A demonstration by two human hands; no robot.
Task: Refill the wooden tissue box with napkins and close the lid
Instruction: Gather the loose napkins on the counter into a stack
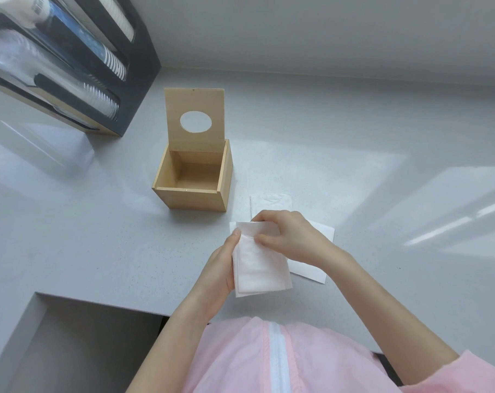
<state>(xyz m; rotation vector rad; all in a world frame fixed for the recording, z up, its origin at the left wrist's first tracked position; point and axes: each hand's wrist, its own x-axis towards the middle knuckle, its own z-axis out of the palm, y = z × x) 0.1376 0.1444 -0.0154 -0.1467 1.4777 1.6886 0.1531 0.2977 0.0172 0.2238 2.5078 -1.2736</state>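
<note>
The wooden tissue box stands on the grey counter with nothing inside. Its lid, with an oval hole, is raised upright at the back. In front and to the right of the box, both hands hold a folded stack of white napkins above the counter. My left hand grips the stack's left edge from below. My right hand pinches its top end with thumb and fingers. More white napkins lie flat on the counter beneath my right hand, and another napkin lies just behind the hands.
A black cup dispenser holding stacks of cups and lids stands at the back left against the wall. The grey counter has a rectangular cut-out at the front left. A pink garment covers the lower middle of the view.
</note>
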